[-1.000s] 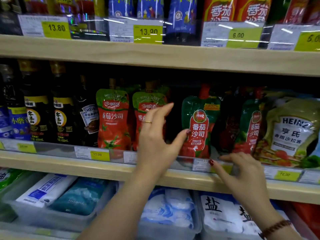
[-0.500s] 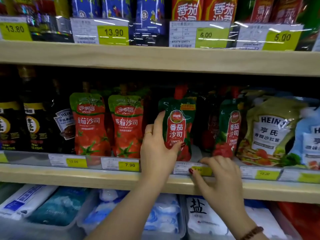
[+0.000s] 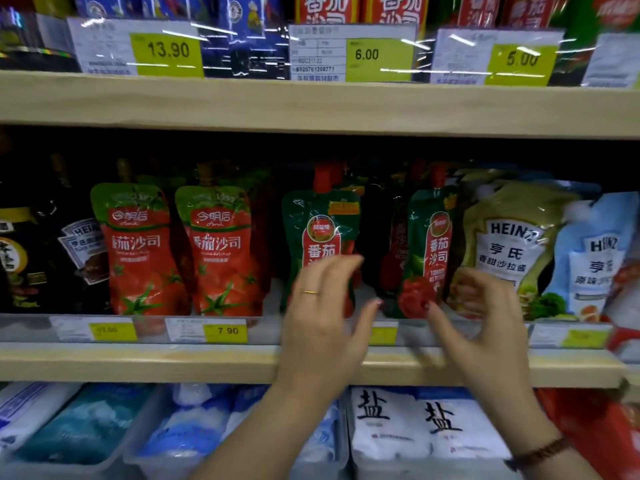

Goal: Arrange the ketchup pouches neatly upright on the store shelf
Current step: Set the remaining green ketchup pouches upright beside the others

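Step in hand: straightening the green ketchup pouches on the middle shelf (image 3: 138,362); judging by the hands, one pouch stands free and the next is about to be handled.
Left hand: the left hand (image 3: 325,327) is raised in front of the lower half of the middle green pouch (image 3: 320,220), fingers loosely curled and spread, thumb out to the right; it grips nothing, and whether the fingertips touch the pouch cannot be told through the blur.
Right hand: the right hand (image 3: 485,327) hangs in front of the shelf edge, fingers half curled and apart, empty, with the thumb tip just beside the foot of the right green pouch (image 3: 429,251).
Ketchup pouches: two red pouches (image 3: 138,251) stand upright side by side at the left; the middle green pouch stands upright, facing forward; the right green pouch is turned partly sideways and leans against the salad dressing bag (image 3: 509,244).
Next move calls for: likely taking the right green pouch by both sides, turning its face forward, and setting it level with its neighbour.
Care needed: soft pouches slump, so the base should sit flat before letting go.
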`<state>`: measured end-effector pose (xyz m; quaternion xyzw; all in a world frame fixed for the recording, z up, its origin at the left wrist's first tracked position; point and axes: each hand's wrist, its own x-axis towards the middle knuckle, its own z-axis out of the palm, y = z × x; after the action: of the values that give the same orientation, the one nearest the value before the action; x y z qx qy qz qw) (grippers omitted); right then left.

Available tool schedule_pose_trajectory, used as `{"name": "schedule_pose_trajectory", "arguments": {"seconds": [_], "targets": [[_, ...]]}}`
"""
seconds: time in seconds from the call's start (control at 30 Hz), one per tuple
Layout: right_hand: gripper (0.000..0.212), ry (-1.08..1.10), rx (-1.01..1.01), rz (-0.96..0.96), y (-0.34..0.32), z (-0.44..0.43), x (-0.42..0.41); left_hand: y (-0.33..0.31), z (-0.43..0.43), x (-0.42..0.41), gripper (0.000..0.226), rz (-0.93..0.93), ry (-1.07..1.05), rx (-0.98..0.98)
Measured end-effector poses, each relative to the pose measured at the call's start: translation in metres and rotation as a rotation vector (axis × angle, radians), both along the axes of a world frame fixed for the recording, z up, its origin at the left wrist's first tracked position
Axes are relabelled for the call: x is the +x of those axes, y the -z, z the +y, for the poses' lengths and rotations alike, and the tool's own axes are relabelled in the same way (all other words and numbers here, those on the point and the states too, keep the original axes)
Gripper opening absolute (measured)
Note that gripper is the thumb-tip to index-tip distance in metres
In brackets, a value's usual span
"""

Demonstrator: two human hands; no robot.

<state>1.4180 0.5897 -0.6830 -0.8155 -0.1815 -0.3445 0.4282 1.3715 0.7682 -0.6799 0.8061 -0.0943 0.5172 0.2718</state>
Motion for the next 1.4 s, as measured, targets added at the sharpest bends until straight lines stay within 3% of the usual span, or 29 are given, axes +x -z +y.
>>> {"name": "schedule_pose_trajectory", "arguments": {"seconds": [0.17,0.27,0.37,0.63,0.93,1.23,1.4], "targets": [[0.076,-0.051,-0.008,0.249,-0.028,-0.004,0.027,0.013,-0.026,0.011,0.033,0.242,-0.001,0.16],[0.071,-0.119,0.016,0.323,-0.034,0.005,0.04,0.018,-0.026,0.015,0.017,0.235,-0.043,0.17],[0.067,-0.127,0.048,0.374,-0.034,0.01,0.05,0.017,-0.026,0.017,0.015,0.255,-0.03,0.109],[0.073,0.031,0.064,0.276,-0.026,0.019,0.047,0.014,-0.029,0.016,0.013,0.308,-0.019,0.028],[0.063,0.128,0.027,0.198,-0.02,0.021,0.044,0.013,-0.032,0.012,0.013,0.32,-0.016,0.009],[0.065,0.093,-0.032,0.229,-0.02,0.015,0.043,0.009,-0.025,0.01,0.011,0.322,0.011,0.003],[0.069,0.055,-0.074,0.362,-0.028,0.016,0.047,0.008,-0.017,0.011,0.014,0.341,-0.026,0.028]]}}
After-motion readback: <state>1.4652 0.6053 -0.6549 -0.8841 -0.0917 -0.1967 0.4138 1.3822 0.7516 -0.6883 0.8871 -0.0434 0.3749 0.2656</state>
